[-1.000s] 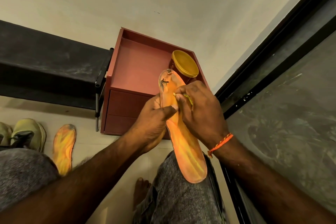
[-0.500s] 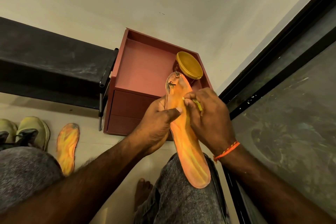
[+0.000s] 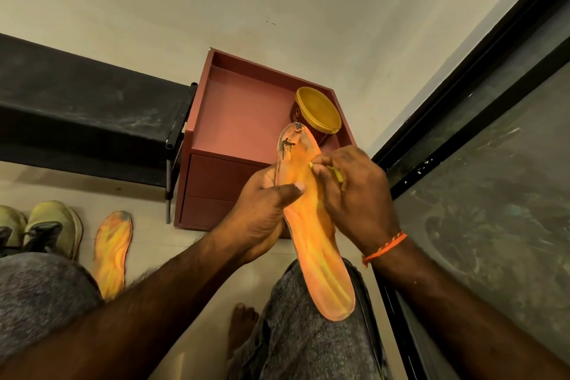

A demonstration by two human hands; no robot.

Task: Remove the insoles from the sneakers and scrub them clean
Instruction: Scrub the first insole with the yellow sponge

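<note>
An orange insole (image 3: 314,234) is held upright over the right knee, heel end resting on the grey trouser leg. It is gripped at mid-length by the left hand (image 3: 262,213), thumb pressed across its face. A small yellow-green tool (image 3: 334,172), too small to identify, is pinched by the curled fingers (image 3: 324,168) of the right hand (image 3: 354,194) against the insole's right edge. A second insole (image 3: 112,253) lies on the floor beside the sneakers (image 3: 46,228).

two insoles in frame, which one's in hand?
The insole over the right knee: left hand grips its edge, right hand works its upper part with a small yellow tool. The other insole lies untouched on the floor beside the sneakers.
</note>
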